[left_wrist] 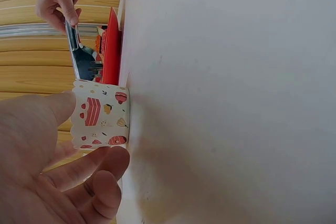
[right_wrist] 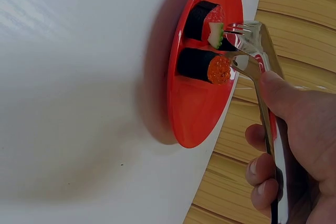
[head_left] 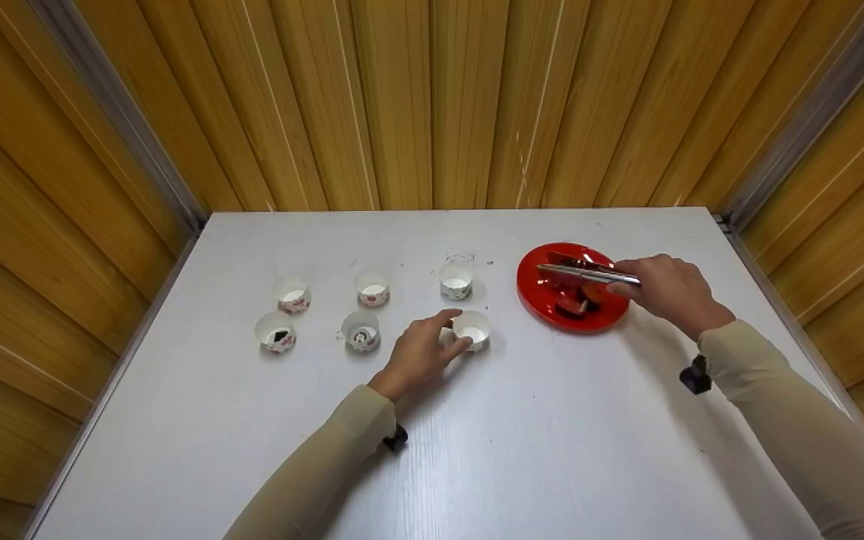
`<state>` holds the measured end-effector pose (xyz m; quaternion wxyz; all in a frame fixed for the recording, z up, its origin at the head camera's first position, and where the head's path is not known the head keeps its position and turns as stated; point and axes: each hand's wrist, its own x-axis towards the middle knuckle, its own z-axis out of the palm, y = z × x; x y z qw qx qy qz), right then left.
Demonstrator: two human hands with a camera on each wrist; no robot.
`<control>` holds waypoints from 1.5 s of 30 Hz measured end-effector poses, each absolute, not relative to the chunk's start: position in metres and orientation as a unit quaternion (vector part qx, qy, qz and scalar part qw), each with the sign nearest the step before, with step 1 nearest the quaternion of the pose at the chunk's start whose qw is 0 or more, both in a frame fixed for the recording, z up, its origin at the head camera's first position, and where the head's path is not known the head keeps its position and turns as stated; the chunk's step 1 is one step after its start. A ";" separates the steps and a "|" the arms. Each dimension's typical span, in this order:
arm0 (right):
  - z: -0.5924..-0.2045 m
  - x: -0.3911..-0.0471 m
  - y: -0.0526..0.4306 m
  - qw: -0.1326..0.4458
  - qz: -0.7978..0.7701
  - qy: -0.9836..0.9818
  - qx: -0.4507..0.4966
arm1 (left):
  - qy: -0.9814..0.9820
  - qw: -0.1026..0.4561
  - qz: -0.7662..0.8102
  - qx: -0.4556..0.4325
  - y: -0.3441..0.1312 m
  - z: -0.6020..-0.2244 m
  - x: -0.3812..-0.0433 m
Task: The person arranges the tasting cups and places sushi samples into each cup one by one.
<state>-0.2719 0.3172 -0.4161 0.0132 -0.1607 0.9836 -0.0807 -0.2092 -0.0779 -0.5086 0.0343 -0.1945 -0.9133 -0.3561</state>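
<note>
My left hand [head_left: 418, 346] holds a white paper cup [head_left: 477, 337], with thumb and fingers on either side of it. In the left wrist view this cup [left_wrist: 101, 114] has a scalloped rim and red cake prints. My right hand [head_left: 668, 289] grips metal tongs [head_left: 589, 273] over a red plate [head_left: 535, 300]. The right wrist view shows the fork-like tips of the tongs [right_wrist: 252, 59] close to the sushi. On the plate sit a roe-topped sushi roll [right_wrist: 202, 67] and a red-topped roll with a green and white piece [right_wrist: 202, 22].
A back row of paper cups holds a left cup [head_left: 294, 298], a middle cup [head_left: 373, 292] and a right cup [head_left: 456, 283]. In front, a cup [head_left: 274, 335] contains a dark piece and another [head_left: 361, 334] a black-and-white one. Wooden panels [head_left: 402, 105] rise behind the white table [head_left: 432, 480].
</note>
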 end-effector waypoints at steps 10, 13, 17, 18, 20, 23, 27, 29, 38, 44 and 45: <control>-0.413 -0.270 0.319 -0.008 -0.070 0.982 -0.173 | -0.910 0.034 -0.364 -0.197 -0.080 -0.509 -0.209; -0.413 -0.270 0.319 -0.015 -0.074 0.981 -0.181 | -0.908 0.031 -0.369 -0.197 -0.080 -0.509 -0.208; -0.413 -0.269 0.319 -0.011 -0.084 0.981 -0.174 | -0.910 0.026 -0.366 -0.192 -0.079 -0.508 -0.208; -0.413 -0.269 0.319 -0.009 -0.087 0.981 -0.171 | -0.911 0.026 -0.365 -0.191 -0.079 -0.508 -0.208; -0.412 -0.268 0.319 -0.005 -0.090 0.982 -0.167 | -0.911 0.027 -0.363 -0.191 -0.079 -0.508 -0.208; -0.411 -0.268 0.319 -0.003 -0.091 0.982 -0.164 | -0.912 0.029 -0.363 -0.191 -0.079 -0.508 -0.208; -0.411 -0.268 0.320 -0.003 -0.091 0.983 -0.160 | -0.911 0.028 -0.364 -0.192 -0.079 -0.508 -0.209; -0.411 -0.269 0.320 -0.002 -0.093 0.983 -0.159 | -0.911 0.028 -0.364 -0.193 -0.079 -0.508 -0.209; -0.408 -0.267 0.319 -0.007 -0.093 0.982 -0.166 | -0.913 0.030 -0.358 -0.192 -0.078 -0.508 -0.209; -0.403 -0.264 0.318 -0.020 -0.087 0.980 -0.179 | -0.911 0.031 -0.359 -0.201 -0.078 -0.509 -0.209; -0.402 -0.264 0.317 -0.020 -0.088 0.979 -0.180 | -0.911 0.032 -0.358 -0.201 -0.079 -0.509 -0.209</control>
